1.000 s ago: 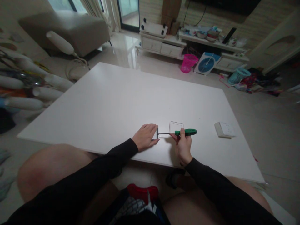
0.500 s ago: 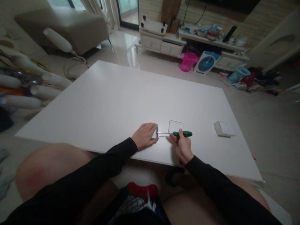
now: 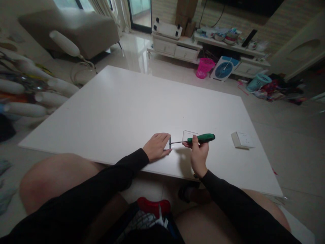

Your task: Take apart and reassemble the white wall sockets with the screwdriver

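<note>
My right hand (image 3: 199, 154) grips a screwdriver (image 3: 203, 138) by its green handle. The thin metal shaft points left, its tip at the edge of a small white wall-switch-like piece with a dark rim (image 3: 167, 145). Over that piece lies my left hand (image 3: 156, 147), fingers closed around it and hiding most of it. Just behind the screwdriver a clear square frame (image 3: 188, 133) rests flat on the white table (image 3: 132, 108). Further right sits a white wall socket (image 3: 244, 139) on its box.
Beyond the table's far edge stand a pink basket (image 3: 203, 67), a blue-and-white box fan (image 3: 224, 68) and a low white cabinet (image 3: 175, 49). White padded tubes (image 3: 27, 110) crowd the left side. My knees are under the near edge.
My right hand has lifted the screwdriver's handle, so the shaft now slopes down toward the left. The left hand and the piece under it stay in place.
</note>
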Demonstrator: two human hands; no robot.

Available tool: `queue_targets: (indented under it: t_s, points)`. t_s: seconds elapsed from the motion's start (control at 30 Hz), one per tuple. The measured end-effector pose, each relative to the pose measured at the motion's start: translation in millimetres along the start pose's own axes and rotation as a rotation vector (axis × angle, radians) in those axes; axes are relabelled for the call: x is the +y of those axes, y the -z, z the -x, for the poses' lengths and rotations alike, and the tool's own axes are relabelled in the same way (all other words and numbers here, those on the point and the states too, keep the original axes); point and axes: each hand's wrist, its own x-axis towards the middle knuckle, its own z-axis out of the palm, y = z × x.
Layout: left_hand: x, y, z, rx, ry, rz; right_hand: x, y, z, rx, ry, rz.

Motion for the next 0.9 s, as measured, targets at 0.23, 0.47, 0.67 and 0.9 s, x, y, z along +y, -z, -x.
queue_targets:
  t_s: [0.23,0.47,0.67,0.9]
  points:
    - [1,0.0,0,0.013,0.007,-0.003,32,1,-7,0.120,-0.235,-0.264]
    - [-1,-0.7,0,-0.006,-0.003,-0.013,32,2,-3,0.156,-0.270,-0.285]
    - [2,0.5,-1,-0.011,-0.009,0.010,38,0,3,0.185,-0.388,-0.314]
    - [0,-4.0,-2,0.018,-0.035,0.190,26,-3,0,0.123,-0.307,-0.301]
